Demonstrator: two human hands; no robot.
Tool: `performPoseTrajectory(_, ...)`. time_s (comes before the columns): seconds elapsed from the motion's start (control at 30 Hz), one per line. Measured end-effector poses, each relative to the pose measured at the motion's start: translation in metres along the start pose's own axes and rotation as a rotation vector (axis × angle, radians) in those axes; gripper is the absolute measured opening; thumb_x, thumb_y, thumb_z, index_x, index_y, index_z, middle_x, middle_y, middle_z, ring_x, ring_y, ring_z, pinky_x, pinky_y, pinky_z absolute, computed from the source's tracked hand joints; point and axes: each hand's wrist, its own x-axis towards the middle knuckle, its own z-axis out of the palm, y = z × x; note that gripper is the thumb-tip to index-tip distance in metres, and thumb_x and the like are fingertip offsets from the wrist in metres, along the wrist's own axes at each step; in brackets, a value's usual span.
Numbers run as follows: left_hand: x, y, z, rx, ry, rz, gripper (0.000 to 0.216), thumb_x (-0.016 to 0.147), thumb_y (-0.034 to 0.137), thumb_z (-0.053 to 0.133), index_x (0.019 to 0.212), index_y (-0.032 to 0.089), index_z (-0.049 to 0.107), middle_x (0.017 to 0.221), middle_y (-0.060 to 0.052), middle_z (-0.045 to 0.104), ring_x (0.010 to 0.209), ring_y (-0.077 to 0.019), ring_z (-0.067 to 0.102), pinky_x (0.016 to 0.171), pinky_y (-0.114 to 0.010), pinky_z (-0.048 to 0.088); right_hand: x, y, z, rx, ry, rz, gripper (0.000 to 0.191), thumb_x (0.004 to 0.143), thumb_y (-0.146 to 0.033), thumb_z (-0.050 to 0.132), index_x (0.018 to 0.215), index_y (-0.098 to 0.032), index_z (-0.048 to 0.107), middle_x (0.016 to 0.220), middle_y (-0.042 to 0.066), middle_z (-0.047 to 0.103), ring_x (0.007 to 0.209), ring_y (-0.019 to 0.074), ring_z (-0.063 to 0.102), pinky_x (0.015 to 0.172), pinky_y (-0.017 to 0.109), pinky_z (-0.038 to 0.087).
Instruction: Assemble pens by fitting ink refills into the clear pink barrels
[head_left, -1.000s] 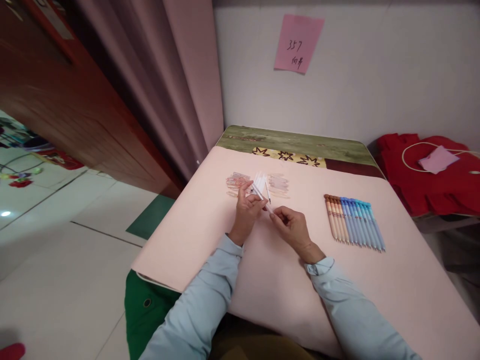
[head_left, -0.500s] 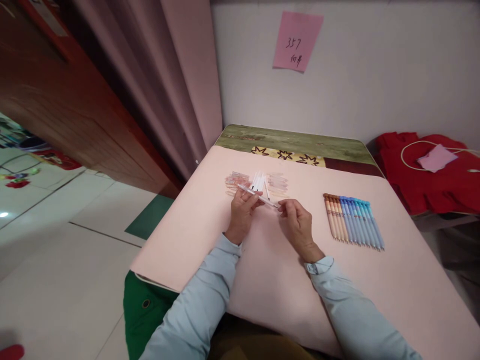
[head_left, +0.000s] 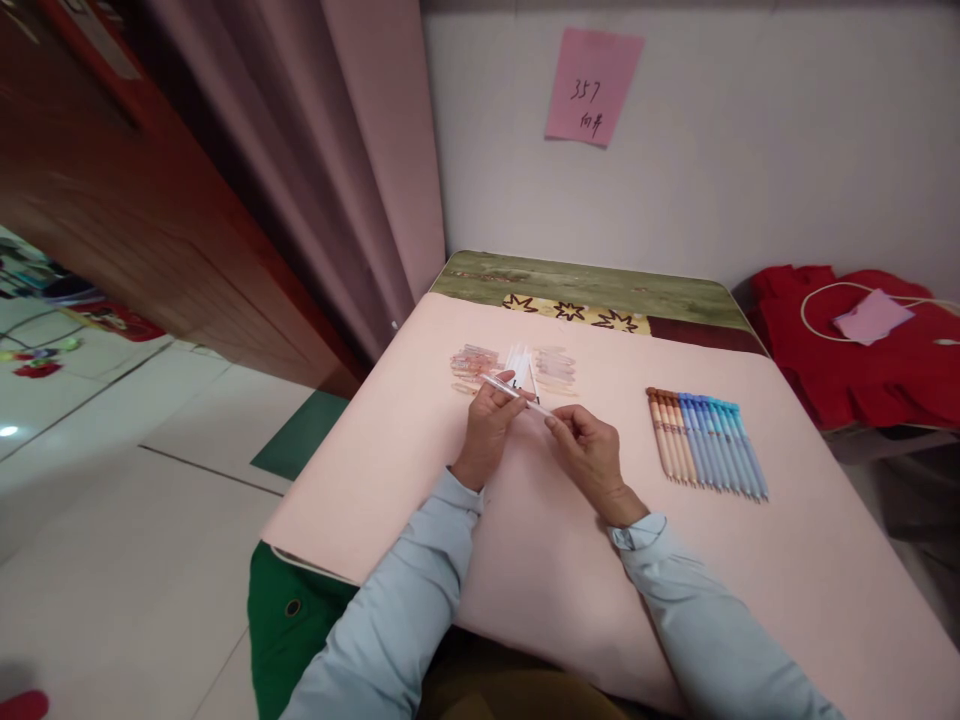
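Note:
My left hand (head_left: 486, 432) is closed around a slim, pale, see-through pen (head_left: 537, 408), held slanted above the table. The fingertips of my right hand (head_left: 591, 450) pinch its lower right end. Just beyond my left fingers lie several white refills (head_left: 519, 360) with dark ends, partly covered by that hand. Left of them is a pile of clear, pinkish-brown pen parts (head_left: 474, 360). More pale, see-through pen parts (head_left: 555, 366) are stacked to their right.
A neat row of finished-looking pens (head_left: 709, 445), brown through blue, lies at the right of the pink-covered table (head_left: 375, 480). Red cloth (head_left: 787, 340) with a white cable is beyond the right edge. A brown wooden door (head_left: 187, 250) and curtain (head_left: 360, 150) stand at the left.
My right hand has moved slightly left, and its fingertips now close on the pen's end. The dark tip seen there before is now covered. My left hand stays nearly in place.

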Motion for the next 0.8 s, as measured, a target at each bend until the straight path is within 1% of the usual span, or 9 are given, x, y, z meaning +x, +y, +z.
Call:
performPoseTrajectory(0.1, 0.000, 0.000, 0.000, 0.011, 0.004, 0.001, 0.061, 0.072, 0.026, 0.082, 0.125, 0.016, 0.054, 0.093, -0.006, 0.075, 0.087, -0.0171, 0.069, 0.088, -0.032, 0.046, 0.000, 0.000, 0.000, -0.023, -0.014, -0.016, 0.029, 0.090, -0.046, 0.061, 0.082, -0.020, 0.069, 0.061, -0.003, 0.062, 0.052, 0.0107, 0.050, 0.053, 0.023, 0.039)
performPoseTrajectory(0.17, 0.000, 0.000, 0.001, 0.006, 0.014, 0.005, 0.060, 0.071, 0.025, 0.082, 0.124, 0.016, 0.055, 0.093, -0.006, 0.075, 0.086, -0.0173, 0.069, 0.088, -0.032, 0.046, 0.000, 0.000, 0.000, -0.044, 0.006, -0.031, 0.029, 0.090, -0.046, 0.062, 0.081, -0.020, 0.069, 0.060, -0.003, 0.061, 0.052, 0.0106, 0.051, 0.053, 0.023, 0.039)
performPoseTrajectory(0.23, 0.000, 0.000, 0.001, -0.002, 0.025, 0.008, 0.062, 0.070, 0.024, 0.083, 0.125, 0.016, 0.055, 0.095, -0.007, 0.075, 0.088, -0.0181, 0.069, 0.090, -0.033, 0.046, 0.000, 0.000, 0.001, -0.056, 0.041, -0.065, 0.026, 0.089, -0.044, 0.064, 0.091, -0.020, 0.070, 0.066, -0.002, 0.064, 0.056, 0.0115, 0.055, 0.057, 0.024, 0.043)
performPoseTrajectory(0.3, 0.000, -0.001, 0.001, 0.008, 0.030, 0.007, 0.064, 0.068, 0.024, 0.084, 0.126, 0.016, 0.056, 0.099, -0.008, 0.076, 0.093, -0.0195, 0.069, 0.094, -0.035, 0.045, 0.001, 0.000, 0.002, -0.066, 0.075, -0.132, 0.031, 0.088, -0.043, 0.066, 0.107, -0.019, 0.069, 0.080, 0.001, 0.069, 0.066, 0.0137, 0.062, 0.065, 0.025, 0.048)
performPoseTrajectory(0.37, 0.001, -0.002, 0.001, 0.028, 0.022, 0.000, 0.066, 0.069, 0.024, 0.084, 0.127, 0.016, 0.057, 0.102, -0.009, 0.076, 0.098, -0.0208, 0.069, 0.099, -0.037, 0.044, 0.003, 0.001, 0.002, -0.104, 0.105, -0.202, 0.034, 0.088, -0.041, 0.067, 0.114, -0.020, 0.067, 0.091, 0.004, 0.071, 0.076, 0.0157, 0.065, 0.073, 0.027, 0.050)
performPoseTrajectory(0.53, -0.001, -0.001, 0.000, 0.089, -0.045, -0.003, 0.065, 0.071, 0.026, 0.083, 0.129, 0.015, 0.056, 0.103, -0.009, 0.076, 0.097, -0.0212, 0.071, 0.101, -0.039, 0.044, 0.005, 0.003, 0.000, -0.305, 0.176, -0.308, 0.020, 0.093, -0.038, 0.062, 0.098, -0.021, 0.071, 0.090, 0.005, 0.073, 0.084, 0.0193, 0.064, 0.079, 0.031, 0.045)
performPoseTrajectory(0.67, -0.004, 0.001, 0.004, 0.137, -0.088, -0.010, 0.066, 0.073, 0.028, 0.082, 0.131, 0.015, 0.053, 0.098, -0.008, 0.077, 0.091, -0.0199, 0.071, 0.096, -0.037, 0.047, 0.003, -0.001, 0.000, -0.420, 0.123, -0.401, 0.021, 0.094, -0.038, 0.061, 0.100, -0.021, 0.072, 0.093, 0.006, 0.073, 0.087, 0.0210, 0.063, 0.081, 0.034, 0.040)
performPoseTrajectory(0.73, -0.006, 0.002, 0.006, 0.169, -0.115, -0.021, 0.068, 0.073, 0.028, 0.082, 0.132, 0.014, 0.052, 0.095, -0.007, 0.077, 0.087, -0.0196, 0.071, 0.092, -0.036, 0.049, 0.000, -0.006, 0.000, -0.441, 0.092, -0.411, 0.020, 0.095, -0.036, 0.060, 0.099, -0.021, 0.072, 0.087, 0.005, 0.073, 0.082, 0.0203, 0.063, 0.078, 0.034, 0.038)
performPoseTrajectory(0.8, -0.008, 0.003, 0.006, 0.202, -0.134, -0.018, 0.068, 0.072, 0.029, 0.082, 0.131, 0.014, 0.052, 0.090, -0.006, 0.076, 0.083, -0.0188, 0.071, 0.090, -0.035, 0.050, -0.004, -0.011, -0.004, -0.448, 0.079, -0.387, 0.019, 0.095, -0.034, 0.059, 0.095, -0.021, 0.072, 0.083, 0.004, 0.073, 0.080, 0.0199, 0.062, 0.076, 0.034, 0.037)
